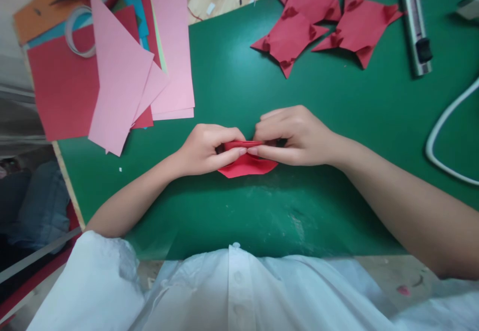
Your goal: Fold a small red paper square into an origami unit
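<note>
Looking down, I see my left hand (205,149) and my right hand (295,136) meeting in the middle of the green mat (232,86). Both are curled almost closed, with thumbs and fingertips pinching a small folded red paper (245,166) from each side. Its bottom part pokes out under my fingers and lies flat on the mat.

I cannot read any words anywhere.

The red paper is thin, with sharp creases and pointy ends. The mat looks smooth, with pale scuffed spots near me. At the top right are folded red paper shapes (322,26) with pointed corners. To the left lie pink paper sheets (123,71) and a red sheet (60,86). A silver cutter knife (415,21) lies far right.
</note>
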### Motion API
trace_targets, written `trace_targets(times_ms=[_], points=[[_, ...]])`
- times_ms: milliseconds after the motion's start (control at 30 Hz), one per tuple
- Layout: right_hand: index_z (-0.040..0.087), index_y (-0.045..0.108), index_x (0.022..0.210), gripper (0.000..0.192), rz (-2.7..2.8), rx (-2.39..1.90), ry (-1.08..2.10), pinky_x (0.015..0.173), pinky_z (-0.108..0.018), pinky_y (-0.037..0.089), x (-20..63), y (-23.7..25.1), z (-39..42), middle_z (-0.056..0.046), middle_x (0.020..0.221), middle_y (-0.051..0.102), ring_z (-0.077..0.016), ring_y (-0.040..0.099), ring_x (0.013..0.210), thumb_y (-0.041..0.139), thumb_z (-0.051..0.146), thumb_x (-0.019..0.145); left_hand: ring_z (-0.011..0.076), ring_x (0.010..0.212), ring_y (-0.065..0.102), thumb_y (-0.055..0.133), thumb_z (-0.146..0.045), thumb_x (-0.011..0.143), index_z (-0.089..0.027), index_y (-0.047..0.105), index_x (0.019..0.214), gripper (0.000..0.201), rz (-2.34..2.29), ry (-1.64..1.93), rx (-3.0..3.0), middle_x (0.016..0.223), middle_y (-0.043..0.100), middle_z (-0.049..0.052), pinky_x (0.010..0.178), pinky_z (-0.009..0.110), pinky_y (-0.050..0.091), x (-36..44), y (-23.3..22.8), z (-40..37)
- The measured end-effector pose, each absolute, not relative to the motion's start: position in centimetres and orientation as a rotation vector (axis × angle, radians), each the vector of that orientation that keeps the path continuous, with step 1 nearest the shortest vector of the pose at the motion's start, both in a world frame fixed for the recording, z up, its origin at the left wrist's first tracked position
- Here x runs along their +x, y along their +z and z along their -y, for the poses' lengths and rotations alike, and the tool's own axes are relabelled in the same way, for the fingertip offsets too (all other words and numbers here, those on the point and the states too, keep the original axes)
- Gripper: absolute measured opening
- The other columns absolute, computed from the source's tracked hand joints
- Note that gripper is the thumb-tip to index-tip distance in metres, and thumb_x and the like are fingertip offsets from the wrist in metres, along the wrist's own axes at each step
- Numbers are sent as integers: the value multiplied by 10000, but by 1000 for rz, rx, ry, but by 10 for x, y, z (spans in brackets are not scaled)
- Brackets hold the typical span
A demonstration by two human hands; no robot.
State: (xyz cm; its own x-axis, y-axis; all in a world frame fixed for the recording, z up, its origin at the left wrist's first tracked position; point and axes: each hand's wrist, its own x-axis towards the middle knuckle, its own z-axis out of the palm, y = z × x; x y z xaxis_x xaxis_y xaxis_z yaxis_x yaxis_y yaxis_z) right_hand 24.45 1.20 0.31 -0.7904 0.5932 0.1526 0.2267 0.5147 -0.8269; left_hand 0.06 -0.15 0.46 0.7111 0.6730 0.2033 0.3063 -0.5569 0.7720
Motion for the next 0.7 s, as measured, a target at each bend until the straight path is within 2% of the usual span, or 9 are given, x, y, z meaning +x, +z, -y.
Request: trace_targets(times_ms=[200,367,467,567,700], points=[[199,579,696,509,2390,-578,1130,683,-309,342,247,-1,-12,7,654,574,-113,461,638,462,448,1125,103,622,630,653,-347,1031,-192,714,825,265,-655,676,2261,687,711,0,622,223,444,4,1,2],[203,634,780,395,2334,-690,1145,672,-293,358,245,0,-8,6,674,617,-117,516,642,512,409,1095,88,561,537,579,-369,1073,-195,598,719,395,-633,690,2249,598,581,-27,588,232,391,4,3,0],[200,686,862,341,2306,-722,1170,671,-277,374,245,0,-8,6,700,649,-114,554,654,536,410,1085,84,550,505,548,-370,1087,-196,554,706,418,-633,655,2270,588,532,-39,583,237,376,4,5,0],[197,699,866,354,2307,-704,1163,676,-272,380,246,-1,-9,2,704,654,-111,556,657,532,413,1090,84,553,488,540,-370,1091,-195,528,702,427,-644,621,2312,592,510,-43,583,241,366,4,5,0],[203,697,870,340,2346,-689,1150,681,-277,391,247,-2,-10,-3,720,660,-118,568,672,512,376,1096,85,560,491,548,-382,1094,-195,558,738,402,-645,620,2344,601,516,-45,585,244,362,4,5,1]])
